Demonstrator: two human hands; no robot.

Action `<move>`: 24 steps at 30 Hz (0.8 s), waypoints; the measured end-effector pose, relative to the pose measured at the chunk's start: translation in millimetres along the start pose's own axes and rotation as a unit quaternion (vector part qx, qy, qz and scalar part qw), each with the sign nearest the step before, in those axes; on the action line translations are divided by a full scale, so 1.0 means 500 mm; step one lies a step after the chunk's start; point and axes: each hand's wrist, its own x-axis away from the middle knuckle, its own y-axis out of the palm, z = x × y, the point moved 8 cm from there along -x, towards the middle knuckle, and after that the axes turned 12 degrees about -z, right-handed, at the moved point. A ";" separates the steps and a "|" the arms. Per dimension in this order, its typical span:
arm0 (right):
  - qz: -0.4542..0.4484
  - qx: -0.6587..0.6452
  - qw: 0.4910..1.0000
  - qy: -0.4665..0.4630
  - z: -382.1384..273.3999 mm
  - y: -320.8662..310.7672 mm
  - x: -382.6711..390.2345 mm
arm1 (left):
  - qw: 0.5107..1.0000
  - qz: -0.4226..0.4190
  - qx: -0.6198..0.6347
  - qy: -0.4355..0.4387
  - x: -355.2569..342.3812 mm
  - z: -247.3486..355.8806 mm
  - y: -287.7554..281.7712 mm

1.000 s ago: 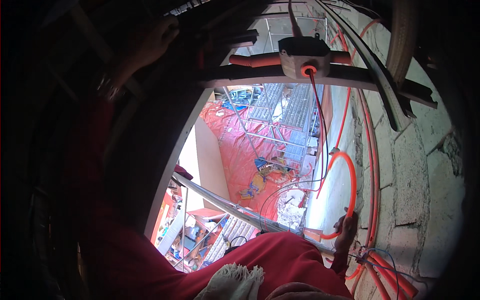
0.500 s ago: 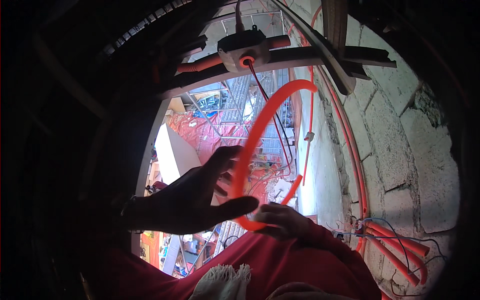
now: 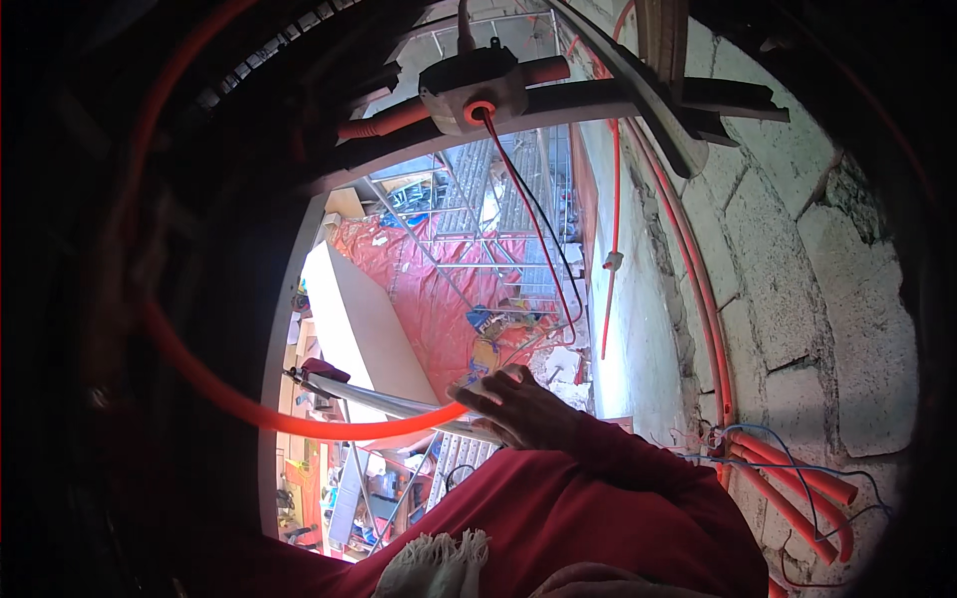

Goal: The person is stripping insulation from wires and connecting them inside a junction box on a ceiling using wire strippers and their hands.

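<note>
Orange tube [image 3: 329,430]: looking like smooth plastic, lower left
Block wall [image 3: 783,309]: showing rough masonry, right
Fringed cloth [image 3: 429,573]: looking matt, bottom centre

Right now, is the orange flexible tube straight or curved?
Curved: the orange flexible tube sweeps from the right hand in a wide arc up the picture's left side.

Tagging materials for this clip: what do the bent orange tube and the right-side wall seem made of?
Bent orange tube: likely flexible plastic, smooth; it bows in one even curve.
Right-side wall: apparently concrete block, rough and bare-looking; joints and pitted faces show, though the exact mix is unclear.
</note>
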 end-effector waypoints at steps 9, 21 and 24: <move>0.021 -0.113 0.992 0.055 0.055 -0.008 0.046 | 0.942 0.155 -0.292 0.062 0.073 -0.011 -0.123; 0.008 -0.264 0.904 0.335 0.210 0.153 0.372 | 0.844 0.202 -0.495 0.049 -0.002 -0.110 -0.123; -0.067 -0.253 0.885 0.385 0.232 0.209 0.471 | 0.836 0.201 -0.508 0.046 -0.058 -0.136 -0.143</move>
